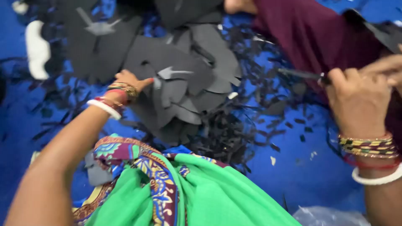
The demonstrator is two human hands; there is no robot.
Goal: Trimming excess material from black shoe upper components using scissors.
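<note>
My left hand (133,81) reaches into a pile of dark grey cut sheet pieces (184,79) lying on a blue sheet; its fingers touch the edge of one piece, and I cannot make out a firm grip. My right hand (360,98) is at the right, fingers closed around a pair of scissors (301,75) whose dark blades point left over the scraps. Both wrists wear bangles. Green and patterned cloth (188,188) covers my lap at the bottom.
Several thin dark offcuts (251,121) litter the blue sheet (310,167). A white curved piece (37,50) lies at the far left. Another person in maroon cloth (318,33) sits at the top right. Clear plastic (331,217) shows at the bottom right.
</note>
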